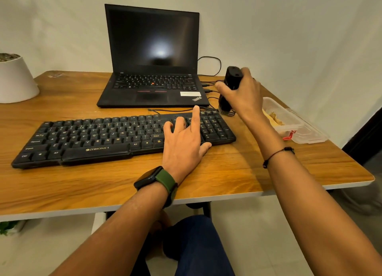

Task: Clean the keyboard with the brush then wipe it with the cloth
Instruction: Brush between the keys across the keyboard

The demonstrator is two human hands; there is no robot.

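Observation:
A black keyboard (93, 139) lies across the wooden table (248, 172). My left hand (184, 139) rests on its right part, fingers spread over the keys and the index finger stretched toward the top edge. My right hand (241, 92) grips a black brush (232, 79) upright, bristles down, just beyond the keyboard's top right corner. A yellow cloth (273, 118) lies inside a clear plastic box (289, 125) to the right.
An open black laptop (153, 69) stands behind the keyboard, with cables (208, 69) trailing from its right side. A white pot (14, 79) sits at the far left. The clear box's lid (312, 131) lies near the table's right edge.

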